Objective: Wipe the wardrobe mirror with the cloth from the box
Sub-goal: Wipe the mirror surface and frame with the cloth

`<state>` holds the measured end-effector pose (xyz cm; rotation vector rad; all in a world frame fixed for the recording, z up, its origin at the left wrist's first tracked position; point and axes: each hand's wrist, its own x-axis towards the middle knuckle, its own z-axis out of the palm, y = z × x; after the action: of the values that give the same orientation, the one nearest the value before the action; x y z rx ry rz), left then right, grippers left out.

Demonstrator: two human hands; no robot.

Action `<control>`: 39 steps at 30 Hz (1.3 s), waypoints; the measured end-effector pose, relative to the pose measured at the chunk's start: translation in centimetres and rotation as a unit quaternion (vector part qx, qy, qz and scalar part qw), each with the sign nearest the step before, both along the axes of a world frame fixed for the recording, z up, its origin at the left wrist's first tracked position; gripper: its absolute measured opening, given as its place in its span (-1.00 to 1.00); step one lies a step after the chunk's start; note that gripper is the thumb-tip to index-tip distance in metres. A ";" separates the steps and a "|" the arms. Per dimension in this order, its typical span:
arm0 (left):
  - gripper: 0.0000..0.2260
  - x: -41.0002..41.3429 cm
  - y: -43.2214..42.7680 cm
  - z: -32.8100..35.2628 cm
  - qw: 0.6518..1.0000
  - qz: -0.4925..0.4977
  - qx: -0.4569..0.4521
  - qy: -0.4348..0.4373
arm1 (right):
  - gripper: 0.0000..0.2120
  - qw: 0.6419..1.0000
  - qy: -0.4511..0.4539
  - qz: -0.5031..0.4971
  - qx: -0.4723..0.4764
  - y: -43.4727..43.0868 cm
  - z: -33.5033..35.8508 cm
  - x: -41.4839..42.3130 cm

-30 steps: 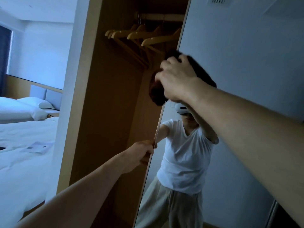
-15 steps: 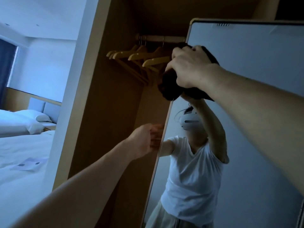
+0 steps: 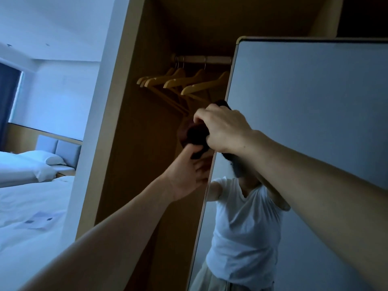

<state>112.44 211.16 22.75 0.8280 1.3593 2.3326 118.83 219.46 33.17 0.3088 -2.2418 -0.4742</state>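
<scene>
The wardrobe mirror (image 3: pixel 304 101), a tall glass panel in a pale wooden frame with a rounded top corner, fills the right side of the view on the open door, its left edge running down beside the open cupboard. A dark brownish, bunched-up cloth (image 3: pixel 196 136) sits right at that left edge, about halfway up the visible glass, partly over the frame and partly hanging in front of the cupboard opening. The right hand (image 3: pixel 224 131) grips the cloth from above, fingers curled round the bundle and knuckles towards the camera. The left hand (image 3: pixel 186 177) reaches up from below, its thumb touching the underside of the cloth and its fingers at the door's edge; whether they clasp that edge cannot be told. The glass reflects a person in a white T-shirt (image 3: pixel 245 227) with an arm raised. Inside the brown wooden wardrobe (image 3: pixel 136 143), several light wooden coat hangers (image 3: pixel 189 82) hang from a rail (image 3: pixel 203 59) above the hands. To the left stands a white bed (image 3: pixel 31 196) with a sheet of paper (image 3: pixel 39 219) lying on it, and a white pillow (image 3: pixel 52 159) beyond.
</scene>
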 end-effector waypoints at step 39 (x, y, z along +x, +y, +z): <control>-0.48 -2.7 2.0 6.6 0.984 0.126 -0.073 0.101 | -0.34 0.970 0.213 -0.108 0.041 15.5 -1.9 -0.1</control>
<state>109.74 213.18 29.32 0.9163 1.7908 2.3450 118.75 234.94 31.25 -0.0011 -1.8440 -0.6794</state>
